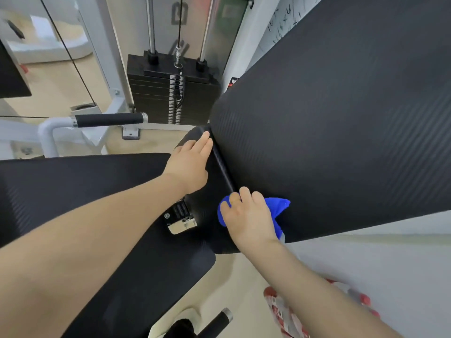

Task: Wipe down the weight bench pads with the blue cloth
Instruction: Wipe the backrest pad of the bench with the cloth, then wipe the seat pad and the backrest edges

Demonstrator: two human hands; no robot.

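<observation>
Right now the blue cloth (275, 211) sits bunched at the lower edge of the backrest pad (341, 123), right by the seam where that pad meets the small seat pad (210, 211). Right hand (246, 215) is on top of it, fingers curled over the wad, so that grip is closed on the cloth and pressing it into the pad; one blue corner sticks out past the hand's far side. Left hand (190, 164) lies flat with fingers straight and together, spread grip holding nothing, resting on the seat pad's upper edge along the seam, probably bracing. Long flat pad (73, 191) runs off to the left under the left forearm. Judgement: wipe is mid-way, working the joint area; most of the backrest pad and the long pad can't be called done from this. Risks: cloth is balled up, so contact patch is small and strokes will leave stripes; the loose corner could drag into the seam gap or snag the metal bracket (181, 219) just below. Pushing hard on the tilted backrest could shift it if the adjuster isn't locked, can't tell. Behind: weight stack (170, 93), a foam-grip handle (107, 119), and a red-and-white item on the floor (275, 306), unclear what.
</observation>
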